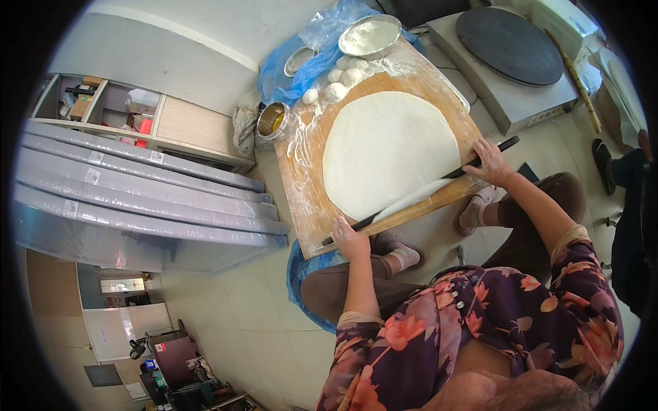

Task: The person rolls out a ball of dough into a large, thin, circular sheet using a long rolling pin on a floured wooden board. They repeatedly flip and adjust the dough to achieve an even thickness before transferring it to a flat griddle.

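A large, thin round sheet of dough (390, 149) lies on the floured wooden board (303, 205). Its near edge is folded over the middle of a dark rolling pin (366, 222), which shows at both sides of the fold. My left hand (350, 238) grips the pin near its left end, by the board's front left corner. Towards the other end, my right hand (491, 163) holds the pin at the board's right side, with the pin's tip sticking out beyond it. Several dough balls (336, 92) sit in loose flour behind the sheet.
A metal bowl of flour (370, 37) stands at the board's far edge beside blue plastic sheeting (277, 77). A metal container with yellow liquid (272, 120) is at the left. A round griddle (509, 46) stands at right. Below the board is a blue tub (303, 293). Wrapped panels (144, 190) stand left.
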The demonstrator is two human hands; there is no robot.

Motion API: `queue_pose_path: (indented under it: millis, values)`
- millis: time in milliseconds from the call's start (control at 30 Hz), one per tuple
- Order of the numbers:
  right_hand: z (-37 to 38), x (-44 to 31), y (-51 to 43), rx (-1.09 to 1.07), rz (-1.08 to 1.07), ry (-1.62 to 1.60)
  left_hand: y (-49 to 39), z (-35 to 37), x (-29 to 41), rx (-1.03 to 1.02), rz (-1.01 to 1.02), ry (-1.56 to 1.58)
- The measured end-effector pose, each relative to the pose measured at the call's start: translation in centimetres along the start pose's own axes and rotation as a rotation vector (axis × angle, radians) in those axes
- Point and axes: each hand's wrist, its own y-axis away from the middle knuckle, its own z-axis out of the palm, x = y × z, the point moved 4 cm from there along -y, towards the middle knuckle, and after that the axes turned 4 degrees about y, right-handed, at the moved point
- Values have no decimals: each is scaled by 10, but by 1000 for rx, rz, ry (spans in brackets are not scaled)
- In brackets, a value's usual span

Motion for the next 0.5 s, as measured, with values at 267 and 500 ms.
queue_pose_path:
  millis: [267,500]
  values:
    - [-10,-6,63,-46,-183,21,25,3,-6,-9,-34,94]
    - [38,-48,47,-20,94,-113,-31,-5,5,225,-340,478]
